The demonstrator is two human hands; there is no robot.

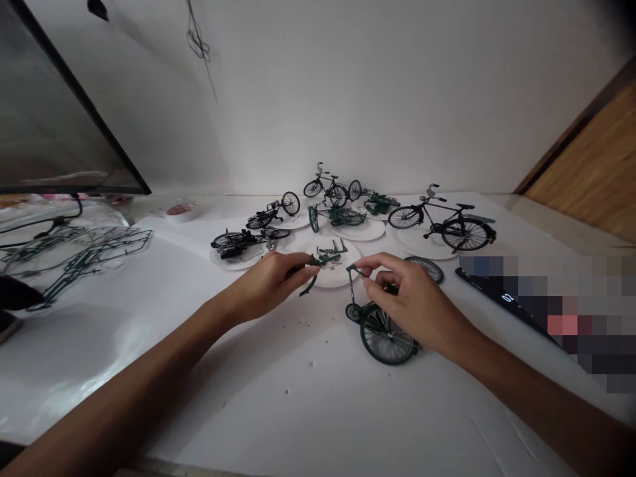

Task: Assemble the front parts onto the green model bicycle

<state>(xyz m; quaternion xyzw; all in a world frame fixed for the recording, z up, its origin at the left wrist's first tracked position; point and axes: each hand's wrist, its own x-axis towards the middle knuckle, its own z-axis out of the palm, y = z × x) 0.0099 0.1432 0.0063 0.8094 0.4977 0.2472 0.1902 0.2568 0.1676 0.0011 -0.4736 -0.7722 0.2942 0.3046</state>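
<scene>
My left hand (271, 283) is closed in a pinch on a small dark green curved model part (314, 270), held just above a white paper plate (342, 274) with loose small parts. My right hand (415, 301) is closed around a partly built green model bicycle (382, 331). Its fingertips pinch the thin green frame tube at the top, and its spoked wheel rests on the white table (308, 404). The two hands are a short gap apart.
Several model bicycles stand or lie on paper plates behind, the largest black bicycle (447, 222) at the right. Green part sprues (79, 255) lie at the left under a dark monitor (54, 126). A dark phone-like object (501, 291) lies right. Small crumbs dot the table.
</scene>
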